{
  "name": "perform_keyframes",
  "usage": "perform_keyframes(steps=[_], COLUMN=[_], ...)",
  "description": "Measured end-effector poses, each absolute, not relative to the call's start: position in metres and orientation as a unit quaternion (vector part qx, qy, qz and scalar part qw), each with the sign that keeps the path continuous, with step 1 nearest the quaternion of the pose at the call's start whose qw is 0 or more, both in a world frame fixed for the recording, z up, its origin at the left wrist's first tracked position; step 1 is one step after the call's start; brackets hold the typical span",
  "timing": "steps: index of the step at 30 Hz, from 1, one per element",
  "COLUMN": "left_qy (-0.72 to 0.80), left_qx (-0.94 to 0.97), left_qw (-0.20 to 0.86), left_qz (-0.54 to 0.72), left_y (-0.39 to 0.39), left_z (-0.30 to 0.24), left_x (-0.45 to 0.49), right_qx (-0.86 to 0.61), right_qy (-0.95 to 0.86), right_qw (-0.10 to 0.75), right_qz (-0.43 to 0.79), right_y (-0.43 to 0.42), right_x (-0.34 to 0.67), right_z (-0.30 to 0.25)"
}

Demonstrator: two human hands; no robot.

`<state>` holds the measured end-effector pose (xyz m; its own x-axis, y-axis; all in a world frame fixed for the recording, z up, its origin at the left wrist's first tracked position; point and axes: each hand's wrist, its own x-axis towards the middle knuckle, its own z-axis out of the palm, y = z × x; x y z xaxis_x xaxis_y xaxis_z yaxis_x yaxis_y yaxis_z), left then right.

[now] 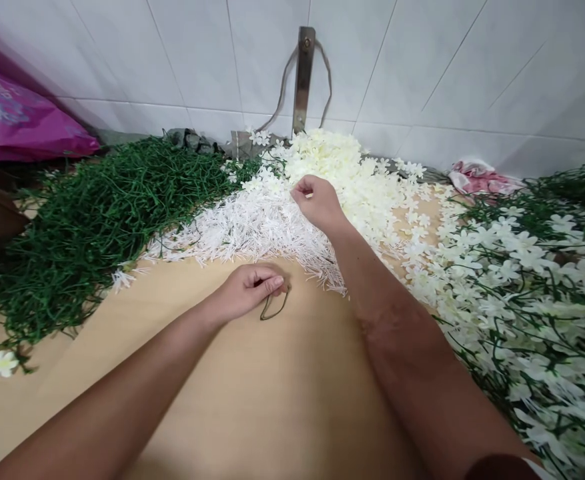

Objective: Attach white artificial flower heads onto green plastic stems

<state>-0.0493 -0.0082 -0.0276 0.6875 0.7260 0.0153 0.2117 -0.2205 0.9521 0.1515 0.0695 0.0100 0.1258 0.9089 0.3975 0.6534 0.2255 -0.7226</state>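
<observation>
My left hand (252, 291) is closed in a pinch above the tan board. From its fingertips hangs a thin, dark green artificial flower stem (273, 316), bent into a loop. My right hand (318, 201) reaches further out, thumb and forefinger pinched together; anything between them is too small to make out. Just below and left of it lies a heap of white thread-like stamens (257, 223). Behind it rises a pile of cream-white fabric petals (345, 160).
Loose green stems (117, 193) are heaped on the left. Stemmed white flowers (527, 300) pile up on the right. A tiled wall (197, 53) with a metal strip (303, 80) stands behind. A magenta bag (27, 120) sits far left, a pink-and-white cloth (482, 179) far right.
</observation>
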Motion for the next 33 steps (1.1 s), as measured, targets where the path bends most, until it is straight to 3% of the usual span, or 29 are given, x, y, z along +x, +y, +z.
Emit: perform_keyframes(steps=[3,7,15,25,29,33], left_qy=[0.320,0.420,0.449,0.457,0.498,0.556], left_qx=[0.792,0.750,0.625,0.586,0.605,0.655], left_qw=[0.465,0.390,0.408,0.437,0.386,0.251], left_qz=[0.233,0.332,0.491,0.506,0.486,0.446], left_y=[-0.011,-0.001,0.053,0.068,0.077,0.102], left_z=[-0.024,-0.011,0.027,0.015,0.017,0.021], left_x=[-0.046,-0.041,-0.016,-0.012,-0.030,-0.044], right_qx=[-0.564,-0.509,-0.470,-0.487,-0.496,-0.474], right_qy=[-0.602,-0.563,-0.622,-0.627,-0.584,-0.531], right_qw=[0.497,0.505,0.471,0.453,0.510,0.555], right_qz=[0.268,0.412,0.414,0.405,0.391,0.431], right_y=[0.065,0.057,0.055,0.056,0.059,0.059], right_x=[0.151,0.147,0.146,0.135,0.144,0.155], right_z=[0.020,0.032,0.032,0.029,0.027,0.030])
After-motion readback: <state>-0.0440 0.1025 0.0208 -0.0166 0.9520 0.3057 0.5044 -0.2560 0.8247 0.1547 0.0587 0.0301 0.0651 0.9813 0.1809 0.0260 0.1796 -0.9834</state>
